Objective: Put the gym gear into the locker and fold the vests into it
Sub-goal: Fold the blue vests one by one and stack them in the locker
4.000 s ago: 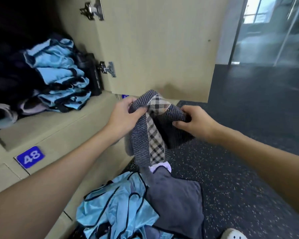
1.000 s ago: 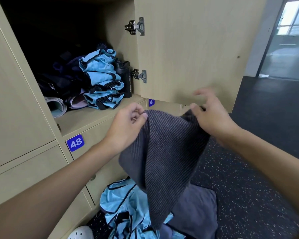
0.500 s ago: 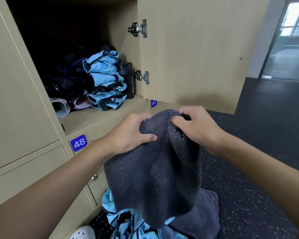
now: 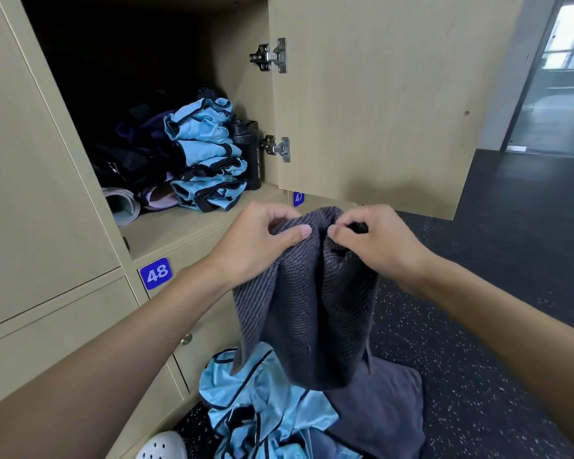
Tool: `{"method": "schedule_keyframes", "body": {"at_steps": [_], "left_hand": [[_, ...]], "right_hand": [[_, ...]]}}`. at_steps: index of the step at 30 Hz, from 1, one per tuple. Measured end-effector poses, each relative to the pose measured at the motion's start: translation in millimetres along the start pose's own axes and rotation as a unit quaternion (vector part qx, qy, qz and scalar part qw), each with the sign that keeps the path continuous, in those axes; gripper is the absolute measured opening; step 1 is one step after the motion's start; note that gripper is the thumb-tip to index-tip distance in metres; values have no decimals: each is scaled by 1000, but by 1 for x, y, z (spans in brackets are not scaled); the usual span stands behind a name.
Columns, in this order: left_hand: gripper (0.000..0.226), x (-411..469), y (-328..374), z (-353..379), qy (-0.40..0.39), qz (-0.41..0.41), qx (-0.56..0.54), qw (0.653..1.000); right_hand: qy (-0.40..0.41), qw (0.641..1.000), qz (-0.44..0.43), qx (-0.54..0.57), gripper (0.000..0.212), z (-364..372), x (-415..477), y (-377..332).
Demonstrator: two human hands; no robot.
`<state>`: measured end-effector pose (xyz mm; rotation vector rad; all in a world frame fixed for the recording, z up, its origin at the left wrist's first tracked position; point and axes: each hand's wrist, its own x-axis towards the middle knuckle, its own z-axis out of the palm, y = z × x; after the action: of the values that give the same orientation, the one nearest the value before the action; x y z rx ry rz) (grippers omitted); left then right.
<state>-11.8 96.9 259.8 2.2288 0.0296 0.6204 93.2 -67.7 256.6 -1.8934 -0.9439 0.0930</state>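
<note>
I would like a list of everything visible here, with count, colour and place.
towel: one, dark grey, hanging from both hands.
folded vests: one stack, light blue, on the locker shelf.
bottle: one, black, right of the stack.
dark gear: one heap, black, left of the stack.
mat: one, grey, rolled, shelf left.
loose vests: one heap, light blue, floor below the towel.
cloth: one, grey, floor right of the heap.
door: one, beige, open, right.
labels: two, blue, 48 and 47, below the shelf.
shoe: one, white, bottom edge.
left hand: one, grips the towel's top.
right hand: one, pinches the towel's top.
</note>
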Motion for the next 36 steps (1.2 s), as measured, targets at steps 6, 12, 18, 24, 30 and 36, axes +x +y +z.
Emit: {"method": "schedule_keyframes", "body": {"at_steps": [6,12,18,24,30,36], "left_hand": [[13,-7,-1,-1,-35,-4,-19,999],[10,-6,6,3,-19,3,18,1000],[15,-7,-20,-5,17,-127,126,984],[10,-10,-14,-2,27,-188,-19,982],[30,-2,-12,-3,112,-212,-238,941],[15,2,-21,-25,252,-212,-219,918]], "right_hand": [[-110,993,-18,37,46,-6,0,-1],[-95,994,-45,-25,17,3,-1,2],[-22,999,-24,-7,19,-10,0,6],[-1,1000,-17,-21,24,-14,-5,8],[34,992,74,100,37,-28,0,19],[126,959,160,197,34,-53,10,44]]}}
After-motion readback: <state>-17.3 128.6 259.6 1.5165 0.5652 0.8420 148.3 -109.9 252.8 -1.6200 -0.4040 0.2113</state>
